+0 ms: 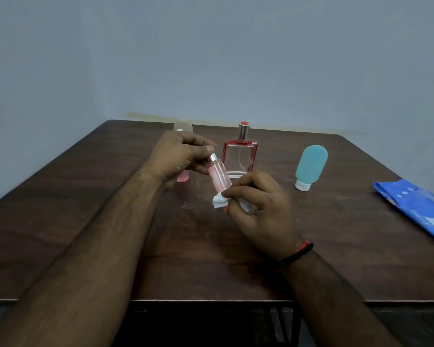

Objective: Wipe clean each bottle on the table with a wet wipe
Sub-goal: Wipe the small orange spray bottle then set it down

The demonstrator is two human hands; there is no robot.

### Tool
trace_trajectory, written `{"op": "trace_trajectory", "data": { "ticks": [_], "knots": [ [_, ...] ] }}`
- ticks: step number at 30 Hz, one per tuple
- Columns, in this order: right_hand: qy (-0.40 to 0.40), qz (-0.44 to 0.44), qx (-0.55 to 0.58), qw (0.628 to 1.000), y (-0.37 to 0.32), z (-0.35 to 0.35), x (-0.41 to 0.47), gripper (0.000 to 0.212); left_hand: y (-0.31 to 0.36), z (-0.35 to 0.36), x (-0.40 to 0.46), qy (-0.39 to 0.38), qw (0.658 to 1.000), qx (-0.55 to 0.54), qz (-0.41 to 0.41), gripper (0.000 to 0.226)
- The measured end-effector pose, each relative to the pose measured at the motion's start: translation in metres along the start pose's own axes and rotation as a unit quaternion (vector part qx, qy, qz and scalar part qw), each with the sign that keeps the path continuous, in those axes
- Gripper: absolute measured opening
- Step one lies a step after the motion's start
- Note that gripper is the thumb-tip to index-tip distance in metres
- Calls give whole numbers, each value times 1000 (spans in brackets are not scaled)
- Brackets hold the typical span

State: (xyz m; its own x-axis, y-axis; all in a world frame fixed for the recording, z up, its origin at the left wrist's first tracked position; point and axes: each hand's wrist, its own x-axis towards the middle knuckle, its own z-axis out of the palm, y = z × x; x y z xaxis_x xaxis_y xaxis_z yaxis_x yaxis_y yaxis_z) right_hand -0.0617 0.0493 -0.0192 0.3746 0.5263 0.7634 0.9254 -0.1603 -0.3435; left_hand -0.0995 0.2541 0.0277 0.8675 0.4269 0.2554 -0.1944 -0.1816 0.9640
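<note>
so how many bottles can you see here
4: a slim pink spray bottle held in both hands, a red perfume bottle behind it, a teal tube bottle to the right, and a pink bottle partly hidden behind the left hand.

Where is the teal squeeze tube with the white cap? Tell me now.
The teal squeeze tube stands cap-down on the dark wooden table, right of the square red-edged glass perfume bottle and left of the blue wipes packet.
</note>
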Motion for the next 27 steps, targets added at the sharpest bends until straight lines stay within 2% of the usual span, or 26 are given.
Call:
{"op": "trace_trajectory", "data": {
  "ticks": [2,7,9,15,18,22,27],
  "knots": [
    [8,-4,-6,1000,-1,0,0,16,0,2,-2,-10,1000,0,5,9],
    [76,-6,-15,997,-2,-2,3,19,-2,26,-14,-121,990,72,16,8],
    [91,3,-19,996,0,-4,3,21,-2,32,-14,-132,988,80,15,8],
    [76,12,20,997,0,-2,4,21,1,27,-15,-111,994,20,16,8],
    [68,3,36,997,-1,-3,2,18,1,23,-14,-75,997,13,20,8],
    [56,-4,42,998,-3,-5,-1,18,2,11,-8,-15,998,-50,22,9],
    [52,-6,44,998,-4,-4,-2,15,2,0,-6,8,995,-95,27,13]
  ]
}}
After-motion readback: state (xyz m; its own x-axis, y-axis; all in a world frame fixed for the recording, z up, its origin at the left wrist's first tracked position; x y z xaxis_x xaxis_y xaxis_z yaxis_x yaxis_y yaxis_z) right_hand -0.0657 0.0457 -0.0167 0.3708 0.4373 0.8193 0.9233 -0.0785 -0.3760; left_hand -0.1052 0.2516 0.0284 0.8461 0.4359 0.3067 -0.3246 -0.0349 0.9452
